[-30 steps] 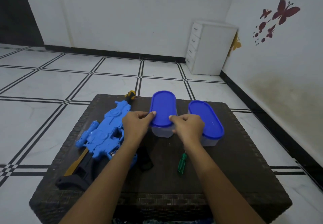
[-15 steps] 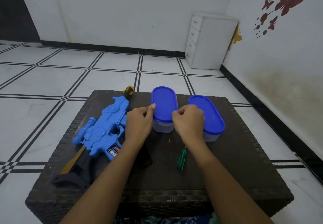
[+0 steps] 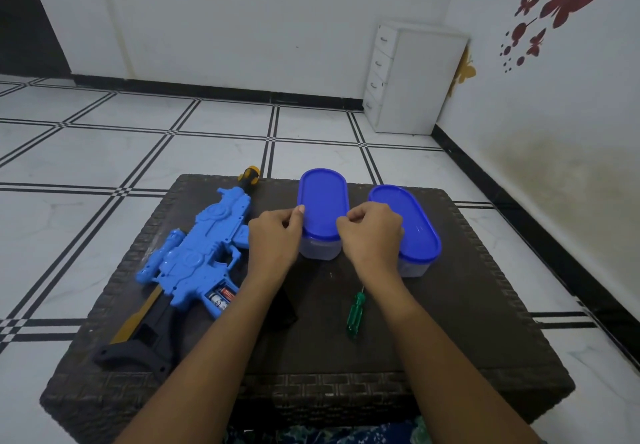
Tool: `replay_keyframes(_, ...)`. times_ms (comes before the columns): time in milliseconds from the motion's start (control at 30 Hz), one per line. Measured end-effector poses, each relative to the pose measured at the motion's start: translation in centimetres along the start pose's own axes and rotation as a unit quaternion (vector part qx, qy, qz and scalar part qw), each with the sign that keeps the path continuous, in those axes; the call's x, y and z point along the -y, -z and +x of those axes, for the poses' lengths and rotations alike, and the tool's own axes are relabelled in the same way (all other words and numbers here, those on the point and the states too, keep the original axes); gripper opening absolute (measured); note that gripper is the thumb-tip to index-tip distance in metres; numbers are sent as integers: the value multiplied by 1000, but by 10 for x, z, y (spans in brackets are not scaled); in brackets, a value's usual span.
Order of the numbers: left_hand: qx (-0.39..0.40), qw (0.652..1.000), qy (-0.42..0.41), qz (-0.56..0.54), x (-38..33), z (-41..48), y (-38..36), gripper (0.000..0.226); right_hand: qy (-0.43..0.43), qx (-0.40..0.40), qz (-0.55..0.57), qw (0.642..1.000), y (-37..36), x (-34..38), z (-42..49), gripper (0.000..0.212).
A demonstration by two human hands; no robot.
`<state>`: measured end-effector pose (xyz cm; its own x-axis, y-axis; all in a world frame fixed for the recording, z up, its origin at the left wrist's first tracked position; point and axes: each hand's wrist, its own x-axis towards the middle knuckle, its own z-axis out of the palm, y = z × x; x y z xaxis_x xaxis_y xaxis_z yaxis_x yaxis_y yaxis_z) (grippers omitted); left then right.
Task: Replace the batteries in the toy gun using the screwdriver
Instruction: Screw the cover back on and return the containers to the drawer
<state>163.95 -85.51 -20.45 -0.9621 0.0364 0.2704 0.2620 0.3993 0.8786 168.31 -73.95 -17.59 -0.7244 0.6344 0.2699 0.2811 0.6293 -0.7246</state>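
A blue toy gun (image 3: 204, 253) with a black stock lies on the left of the dark woven table (image 3: 450, 322). Its battery bay is uncovered and batteries (image 3: 221, 296) show inside. A green screwdriver (image 3: 356, 312) lies loose near the middle, under my right forearm. My left hand (image 3: 273, 239) and my right hand (image 3: 370, 235) grip the two sides of the left blue-lidded container (image 3: 322, 201), fingers curled at the lid's rim. A black piece (image 3: 285, 315), perhaps the bay cover, lies partly hidden under my left arm.
A second blue-lidded container (image 3: 412, 225) stands just right of my right hand. A white drawer unit (image 3: 412, 76) stands in the far corner of the tiled floor. The right wall bears butterfly stickers.
Both hands stay on the left container's lid edges; the fingers have shifted slightly along the rim. The view has tilted a little. The lid remains on.
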Motion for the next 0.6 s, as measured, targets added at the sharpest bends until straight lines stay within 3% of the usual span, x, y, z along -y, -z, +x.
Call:
replay_keyframes(133, -3, 996, 80, -41, -1, 2, 0, 26, -33, 29, 2, 999, -4, -5, 5, 16)
replay_keyframes(267, -14, 988, 145, -42, -4, 7, -2, 30, -102, 60, 37, 992, -11, -8, 13, 16)
replay_keyframes(433, -10, 989, 147, 5, -11, 12, -2, 34, -68, 75, -45, 994, -11, 4, 14, 15)
replay_keyframes(600, 95, 975, 195, 59, -22, 42, 16, 29, 4, 152, -185, 971, 6, 25, 41, 24)
